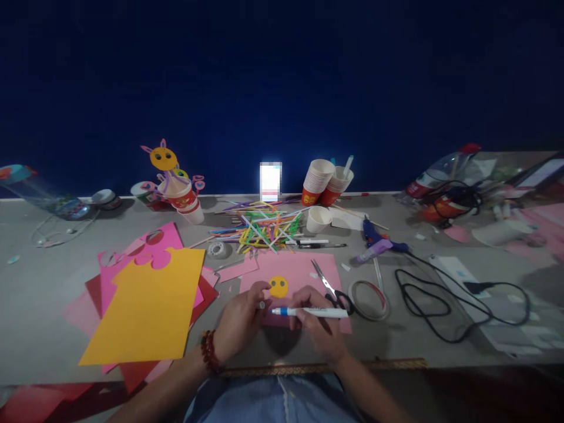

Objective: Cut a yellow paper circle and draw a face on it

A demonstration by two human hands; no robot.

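My right hand [319,329] is closed around a white marker [328,312] with a blue band. Its bare tip points left towards my other hand. My left hand [240,317], with a beaded bracelet at the wrist, pinches a small pale piece that looks like the marker cap [261,305]. Just beyond the fingers, a round yellow paper face [278,286] with two dark eyes lies on a pink sheet [304,267]. Scissors [325,276] with black handles lie open on the sheet's right side, close to my right hand.
Yellow paper [150,311] covers red and pink sheets at left. Colourful pipe cleaners [268,226] are heaped behind the pink sheet. Stacked paper cups [318,179], a tape roll [369,298], a glue gun [374,235] and a looped black cable [423,305] are rightward. A decorated cup [176,191] stands back left.
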